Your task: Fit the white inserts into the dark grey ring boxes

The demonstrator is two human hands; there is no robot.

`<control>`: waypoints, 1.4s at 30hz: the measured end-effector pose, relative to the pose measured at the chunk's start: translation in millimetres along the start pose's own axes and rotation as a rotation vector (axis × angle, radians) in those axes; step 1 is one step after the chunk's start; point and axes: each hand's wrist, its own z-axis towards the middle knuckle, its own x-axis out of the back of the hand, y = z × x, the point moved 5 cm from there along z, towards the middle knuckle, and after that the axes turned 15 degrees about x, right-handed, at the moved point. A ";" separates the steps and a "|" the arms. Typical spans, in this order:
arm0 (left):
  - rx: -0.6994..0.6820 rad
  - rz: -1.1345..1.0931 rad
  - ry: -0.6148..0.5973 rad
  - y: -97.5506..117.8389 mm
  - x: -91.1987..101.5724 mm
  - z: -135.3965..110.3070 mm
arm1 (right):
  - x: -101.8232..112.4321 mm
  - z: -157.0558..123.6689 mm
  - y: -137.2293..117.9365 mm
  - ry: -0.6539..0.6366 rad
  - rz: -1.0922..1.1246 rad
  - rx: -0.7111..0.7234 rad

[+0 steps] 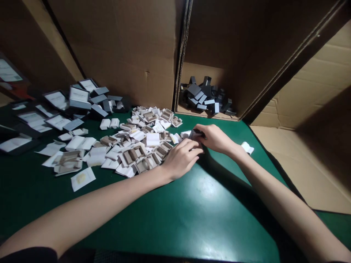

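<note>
My right hand (212, 137) pinches a small dark box (195, 133) over the far middle of the green table. My left hand (182, 157) meets the same box from the left, fingers bent and closed at its lower edge; its thumb is hidden. A white piece (186, 134) shows just left of the box; whether it is attached I cannot tell. Beside my left hand spreads a heap of white paper pieces and open grey-brown card inserts (133, 155).
Open dark boxes with white linings (79, 94) are piled at the left. A cardboard carton (203, 69) at the back holds a pile of dark box parts (204, 95). One white piece (247, 148) lies beyond my right forearm. Another open carton (298, 157) stands at the right.
</note>
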 end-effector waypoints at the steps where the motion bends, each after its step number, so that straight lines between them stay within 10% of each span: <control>1: -0.006 -0.005 0.004 0.5 1.4 0.7 | 0.7 0.0 -0.7 -0.010 0.002 0.011; 12: 0.188 -0.169 0.249 -7.1 44.9 19.0 | 37.2 -5.0 -23.6 0.060 0.151 0.104; 30: 0.219 -0.003 0.066 -3.6 86.0 28.5 | 32.7 -6.8 -45.4 0.326 0.281 0.169; 36: 0.260 0.093 0.290 -27.5 144.1 30.2 | -4.7 -10.5 -14.0 0.463 0.678 -0.035; 42: 0.473 0.044 0.725 -112.3 228.0 26.6 | -39.8 -16.4 8.1 0.487 0.746 -0.252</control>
